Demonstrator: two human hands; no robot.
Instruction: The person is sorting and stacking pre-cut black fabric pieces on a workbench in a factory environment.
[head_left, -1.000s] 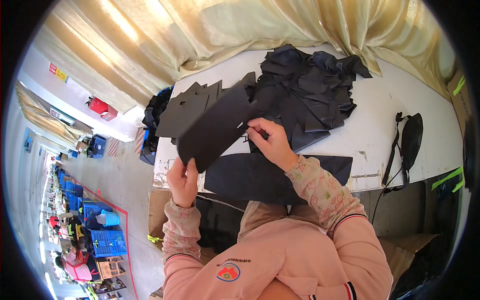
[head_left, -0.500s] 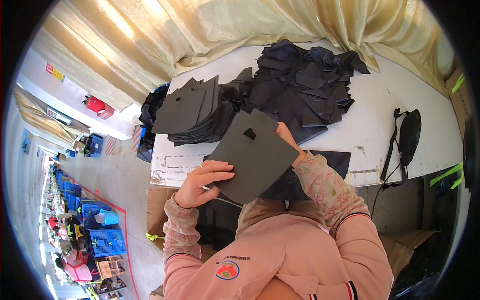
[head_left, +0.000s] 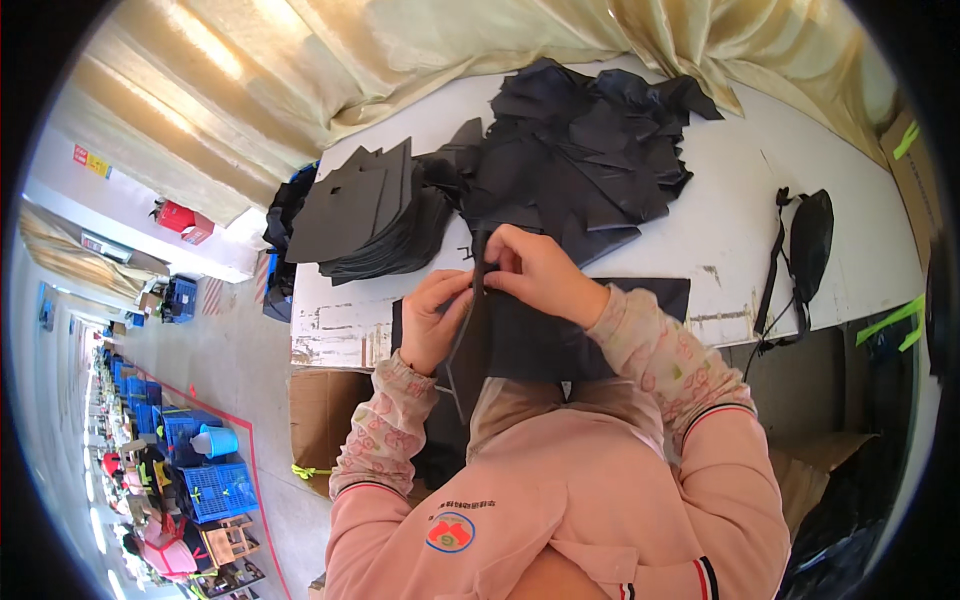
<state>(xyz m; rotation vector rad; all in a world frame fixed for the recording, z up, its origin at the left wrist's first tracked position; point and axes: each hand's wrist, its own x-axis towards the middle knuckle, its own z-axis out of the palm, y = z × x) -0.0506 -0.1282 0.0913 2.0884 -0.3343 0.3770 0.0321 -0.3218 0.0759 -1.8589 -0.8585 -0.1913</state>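
Note:
A dark grey flat panel [head_left: 467,365] is held nearly edge-on over the table's front edge. On its left side, my left hand [head_left: 432,315] grips it with bent fingers. My right hand [head_left: 540,275] is closed at the panel's upper part, thumb and fingertips pinched together near where the cut-out was seen; the cut-out itself is hidden. Beneath my hands, a piece of black fabric [head_left: 545,345] lies flat along the table edge. Beyond them to the left stands a stack of similar grey panels [head_left: 350,210]. A heap of black fabric pieces [head_left: 590,150] lies at the far middle.
The white table [head_left: 740,240] has a worn front edge. On its right rests a black pouch with a strap [head_left: 812,245]. Gold curtains [head_left: 400,60] hang behind. A cardboard box [head_left: 322,420] stands below at left; blue crates [head_left: 220,490] line the floor farther left.
The panel has turned from facing me to nearly edge-on. My right hand has moved from its right edge to its upper part, and my left hand has shifted up and right.

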